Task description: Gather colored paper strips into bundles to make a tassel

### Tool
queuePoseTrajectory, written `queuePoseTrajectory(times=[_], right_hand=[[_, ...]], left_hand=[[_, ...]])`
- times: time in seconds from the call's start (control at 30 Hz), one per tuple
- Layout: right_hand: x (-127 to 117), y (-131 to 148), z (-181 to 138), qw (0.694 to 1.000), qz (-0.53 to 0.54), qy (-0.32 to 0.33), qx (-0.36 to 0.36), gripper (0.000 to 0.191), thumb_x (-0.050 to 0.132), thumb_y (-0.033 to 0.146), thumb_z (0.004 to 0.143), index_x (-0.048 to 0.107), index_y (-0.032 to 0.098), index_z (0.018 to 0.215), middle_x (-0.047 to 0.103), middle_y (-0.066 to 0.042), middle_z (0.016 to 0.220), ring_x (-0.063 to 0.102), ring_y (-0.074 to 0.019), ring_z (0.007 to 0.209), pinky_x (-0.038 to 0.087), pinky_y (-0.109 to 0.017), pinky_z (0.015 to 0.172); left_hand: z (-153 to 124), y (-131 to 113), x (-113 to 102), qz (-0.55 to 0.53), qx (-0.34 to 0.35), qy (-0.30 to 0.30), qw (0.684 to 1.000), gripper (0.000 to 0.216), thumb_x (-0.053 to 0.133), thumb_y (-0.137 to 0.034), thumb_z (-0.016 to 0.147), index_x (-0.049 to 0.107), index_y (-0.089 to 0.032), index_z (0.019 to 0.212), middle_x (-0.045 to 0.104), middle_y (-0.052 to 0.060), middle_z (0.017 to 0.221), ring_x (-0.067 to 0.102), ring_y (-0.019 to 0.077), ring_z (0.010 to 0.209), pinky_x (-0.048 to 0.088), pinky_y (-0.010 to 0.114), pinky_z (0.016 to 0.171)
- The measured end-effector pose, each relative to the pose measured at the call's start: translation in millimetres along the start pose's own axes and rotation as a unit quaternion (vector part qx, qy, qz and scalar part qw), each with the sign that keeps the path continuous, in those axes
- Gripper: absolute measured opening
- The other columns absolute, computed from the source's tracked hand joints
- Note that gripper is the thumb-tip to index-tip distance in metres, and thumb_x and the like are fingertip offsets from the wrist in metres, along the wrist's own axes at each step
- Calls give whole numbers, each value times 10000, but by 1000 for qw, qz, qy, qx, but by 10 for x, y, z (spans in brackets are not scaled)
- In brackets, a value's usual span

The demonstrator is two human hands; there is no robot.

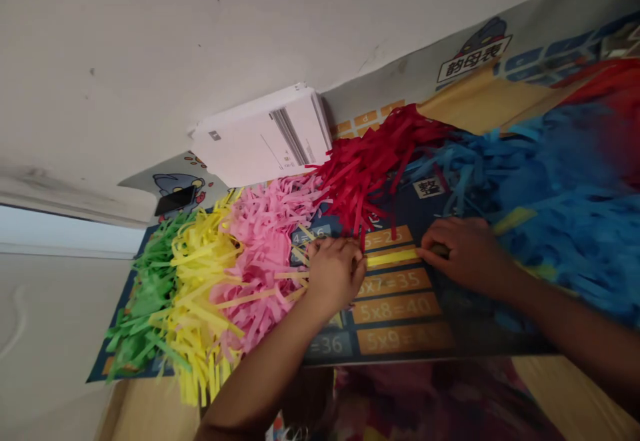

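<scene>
A flat yellow paper strip [393, 258] stretches between my two hands just above a printed mat. My left hand [334, 274] is closed around its left part, and thin pale-yellow paper strips [265, 298] fan out leftward from under that hand. At the strip's right end, my right hand [463, 254] pinches it between thumb and fingers. Something dark shows inside the curl of the right hand, too unclear to name. Pink shredded paper [270, 214] lies left of my left hand. A heap of red paper strips [370, 161] lies beyond both hands.
Yellow [200, 261] and green paper fringe [150, 294] cover the mat's left end. Blue paper strips [565, 228] pile up on the right beside my forearm. White boxes [260, 138] lean against the wall [300, 21]. A dark phone-like object [176, 200] lies at the back left.
</scene>
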State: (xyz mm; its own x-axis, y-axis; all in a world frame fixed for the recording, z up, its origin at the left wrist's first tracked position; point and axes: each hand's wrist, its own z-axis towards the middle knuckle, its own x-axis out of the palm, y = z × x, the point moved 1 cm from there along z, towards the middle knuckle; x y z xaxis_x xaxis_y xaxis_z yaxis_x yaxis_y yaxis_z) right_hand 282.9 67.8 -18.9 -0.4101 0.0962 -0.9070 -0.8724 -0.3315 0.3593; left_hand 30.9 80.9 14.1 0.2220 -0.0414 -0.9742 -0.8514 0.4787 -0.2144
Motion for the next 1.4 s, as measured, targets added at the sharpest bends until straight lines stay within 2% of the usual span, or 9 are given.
queuePoseTrajectory(times=[0.17,0.27,0.37,0.53,0.67,0.8,1.0,1.13,1.4], right_hand=[[-113,245,-21,985,-62,-42,-157,191,541,198,939,716,257,890,719,-20,942,547,-231,947,235,-458,945],[-143,352,8,967,-116,-22,-228,188,550,132,929,696,218,848,700,-26,853,519,-223,921,217,-465,976],[-155,393,73,955,-157,16,-252,211,516,83,929,681,182,841,680,-44,850,507,-220,911,242,-443,944],[-114,492,142,973,-137,6,-186,168,539,178,940,675,167,842,680,-89,903,503,-232,881,273,-424,826],[-34,598,84,967,-148,-13,-209,203,509,133,944,664,181,822,668,-77,858,507,-236,885,277,-409,815],[-43,501,-26,968,-149,-13,-204,193,520,121,950,674,186,853,677,-56,869,518,-222,888,277,-392,820],[-38,125,-45,989,-35,-1,-140,200,577,274,965,737,232,853,718,-25,899,553,-208,894,277,-358,785],[16,-10,-16,994,39,36,-93,204,608,331,942,748,231,835,702,-31,909,571,-208,876,317,-341,774],[-1,91,49,998,15,65,-11,181,628,327,880,701,220,754,686,-23,849,572,-212,825,329,-345,739]], left_hand=[[-91,-96,2,87,184,-43,978,170,560,-228,958,681,-294,1058,727,11,1006,558,231,1075,274,494,1029],[-85,-174,-29,122,211,-42,969,158,544,-262,964,683,-228,1029,724,29,974,552,239,1039,265,512,1042],[-12,-224,-56,130,215,-33,967,184,536,-292,956,690,-194,936,710,49,912,555,239,980,277,522,1031],[71,-228,-28,138,216,-52,965,155,577,-271,923,690,-183,864,690,55,830,554,239,924,305,517,997],[3,-223,15,153,215,-86,961,139,579,-225,934,681,-180,851,685,43,805,557,224,897,303,512,985],[-113,-193,42,143,205,-97,964,111,585,-195,944,687,-206,902,700,27,816,573,226,945,297,503,979],[-174,-17,48,-2,87,-72,994,118,630,-303,929,737,-257,910,729,23,894,600,209,916,365,429,867],[-154,57,51,-91,17,-32,995,105,675,-290,894,736,-245,821,709,17,855,604,196,862,400,378,803],[-85,-44,-13,-16,15,7,1000,111,631,-270,888,696,-221,813,690,39,894,565,239,928,362,424,806]])
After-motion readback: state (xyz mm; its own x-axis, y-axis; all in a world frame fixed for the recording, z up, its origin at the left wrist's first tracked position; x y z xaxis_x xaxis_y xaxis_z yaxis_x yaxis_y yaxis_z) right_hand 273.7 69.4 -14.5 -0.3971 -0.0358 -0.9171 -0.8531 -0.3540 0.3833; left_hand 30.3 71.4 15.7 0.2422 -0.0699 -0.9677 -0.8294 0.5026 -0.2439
